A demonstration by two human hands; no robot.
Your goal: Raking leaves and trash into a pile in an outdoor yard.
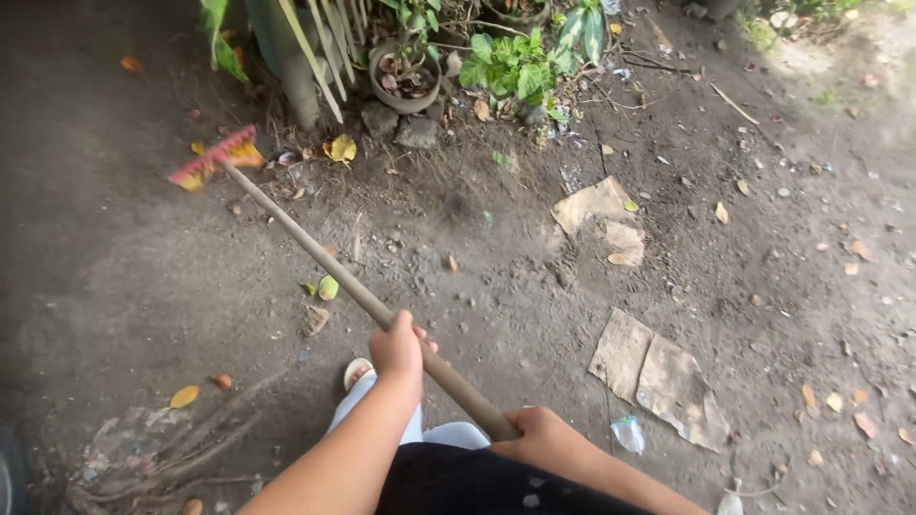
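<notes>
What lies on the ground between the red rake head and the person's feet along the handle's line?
Little: bare dirt under the handle, with a green-yellow leaf and a brown scrap beside its line. The rake head rests near yellow leaves. Both hands, left and right, grip the handle.

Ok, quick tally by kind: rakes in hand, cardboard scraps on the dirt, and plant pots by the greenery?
Rake, held by left hand and right hand: 1
Cardboard scraps: 2
Plant pot: 1
Total: 4
</notes>
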